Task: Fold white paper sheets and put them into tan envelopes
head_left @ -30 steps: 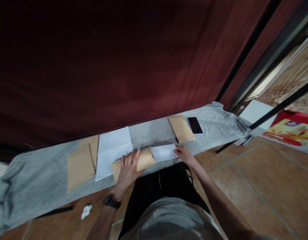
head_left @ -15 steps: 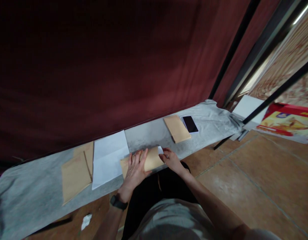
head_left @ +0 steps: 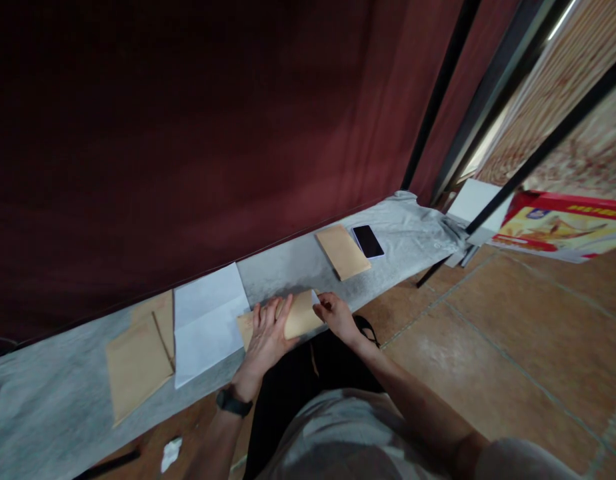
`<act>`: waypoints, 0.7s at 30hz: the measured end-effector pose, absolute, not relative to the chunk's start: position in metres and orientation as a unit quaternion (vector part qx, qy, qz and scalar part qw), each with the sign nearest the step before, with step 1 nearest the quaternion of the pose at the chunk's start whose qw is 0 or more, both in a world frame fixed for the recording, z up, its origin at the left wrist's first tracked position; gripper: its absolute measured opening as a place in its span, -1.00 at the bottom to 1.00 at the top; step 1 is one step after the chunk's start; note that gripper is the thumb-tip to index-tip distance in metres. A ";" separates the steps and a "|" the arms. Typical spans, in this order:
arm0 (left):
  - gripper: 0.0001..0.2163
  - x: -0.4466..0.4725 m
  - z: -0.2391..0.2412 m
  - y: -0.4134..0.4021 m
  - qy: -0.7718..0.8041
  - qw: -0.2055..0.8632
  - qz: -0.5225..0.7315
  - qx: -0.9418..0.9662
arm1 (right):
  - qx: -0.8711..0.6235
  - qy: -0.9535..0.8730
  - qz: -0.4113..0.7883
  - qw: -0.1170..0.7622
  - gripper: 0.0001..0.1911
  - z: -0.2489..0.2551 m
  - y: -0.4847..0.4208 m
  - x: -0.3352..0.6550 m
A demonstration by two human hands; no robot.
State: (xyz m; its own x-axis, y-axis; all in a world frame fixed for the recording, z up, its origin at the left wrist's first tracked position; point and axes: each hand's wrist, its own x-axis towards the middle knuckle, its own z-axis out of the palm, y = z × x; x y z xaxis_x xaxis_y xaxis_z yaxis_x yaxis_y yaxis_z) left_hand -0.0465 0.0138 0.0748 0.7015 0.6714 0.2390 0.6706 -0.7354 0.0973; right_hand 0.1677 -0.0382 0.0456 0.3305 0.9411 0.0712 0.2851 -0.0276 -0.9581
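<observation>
A brown envelope [head_left: 302, 315] lies on the grey cloth-covered bench [head_left: 48, 393] in front of me. My left hand [head_left: 268, 335] lies flat on its left part, fingers stretched out. My right hand [head_left: 334, 313] pinches the envelope's right end, where a small white corner of folded paper [head_left: 315, 293] still sticks out. A black watch [head_left: 234, 403] is on my left wrist.
A white sheet [head_left: 205, 320] lies left of the envelope, with a stack of brown envelopes [head_left: 138, 357] beyond it. Another brown envelope [head_left: 343, 251] and a phone [head_left: 368, 241] lie to the right. A crumpled paper scrap [head_left: 171, 453] is on the tiled floor. A dark red curtain hangs behind.
The white folded paper has slid almost wholly into the brown envelope as my right hand moved left toward it. My left hand kept pressing the envelope. The view shifted right.
</observation>
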 end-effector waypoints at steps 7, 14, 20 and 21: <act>-0.06 -0.042 0.081 0.022 0.342 -0.010 0.116 0.933 | -0.611 -0.383 0.357 0.594 -0.55 0.035 -0.035 0.167; -0.16 -0.039 0.087 0.029 0.325 0.001 0.124 0.938 | -0.560 -0.302 0.504 0.584 -0.85 0.025 -0.020 0.178; -0.16 -0.024 0.051 0.000 0.516 0.240 0.351 0.743 | -0.542 -0.185 0.496 0.653 -0.77 0.021 -0.012 0.166; -0.20 -0.019 0.045 -0.006 0.547 0.328 0.380 0.670 | -0.539 -0.175 0.496 0.658 -0.74 0.020 -0.012 0.162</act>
State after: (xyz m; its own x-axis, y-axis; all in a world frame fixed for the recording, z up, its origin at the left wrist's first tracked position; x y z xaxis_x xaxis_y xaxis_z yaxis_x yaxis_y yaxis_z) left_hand -0.0194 -0.0059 0.0451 0.1130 0.9821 0.1507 0.4839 -0.1869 0.8549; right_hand 0.1619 -0.0117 0.0201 0.4466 0.8411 -0.3051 -0.4636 -0.0742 -0.8829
